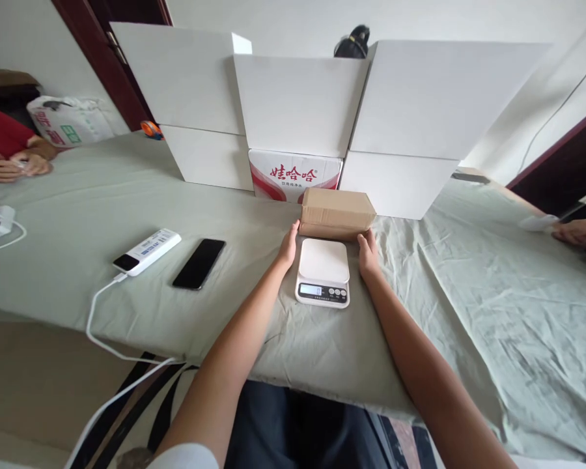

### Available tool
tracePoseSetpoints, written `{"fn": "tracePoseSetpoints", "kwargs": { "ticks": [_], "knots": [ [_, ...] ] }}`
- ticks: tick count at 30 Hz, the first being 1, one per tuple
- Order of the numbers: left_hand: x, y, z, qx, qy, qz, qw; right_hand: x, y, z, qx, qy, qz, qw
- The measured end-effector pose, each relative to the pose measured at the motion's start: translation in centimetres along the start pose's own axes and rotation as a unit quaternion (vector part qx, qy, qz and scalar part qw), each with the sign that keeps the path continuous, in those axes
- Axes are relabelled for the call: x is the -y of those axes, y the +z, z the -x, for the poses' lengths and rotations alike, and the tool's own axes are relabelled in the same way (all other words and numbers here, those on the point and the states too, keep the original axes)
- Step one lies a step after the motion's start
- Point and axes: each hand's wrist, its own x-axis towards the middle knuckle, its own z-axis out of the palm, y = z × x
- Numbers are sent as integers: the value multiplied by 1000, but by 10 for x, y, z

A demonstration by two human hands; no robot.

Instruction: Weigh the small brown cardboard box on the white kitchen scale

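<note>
A brown cardboard box (338,212) is right behind a white kitchen scale (323,260), in front of the printed carton. My left hand (289,244) holds the box's left end, and my right hand (368,253) grips its right end near the front corner. Some fingers are hidden by the box. The scale lies between my two wrists, its pan bare and its small display lit, seeming to read 0. Whether the box rests on the cloth or is slightly lifted, I cannot tell.
White boxes (300,104) stand stacked at the back, around a red-printed carton (288,174). On my left lie a black phone (199,264) and a white power bank (147,253) with a cable. Other people's hands (27,163) show at the far left and right edges.
</note>
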Motion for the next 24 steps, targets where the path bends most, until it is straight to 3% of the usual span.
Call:
{"fn": "tracePoseSetpoints", "kwargs": {
  "ticks": [4,10,24],
  "knots": [
    [4,0,-3,-8,17,24,1000,-4,2,1,-1,37,-31,999],
    [2,1,0,-18,20,44,999,-11,2,2,-73,99,-91,988],
    [-13,6,6,37,42,50,997,-5,2,1,-23,5,-96,995]
  ]
}}
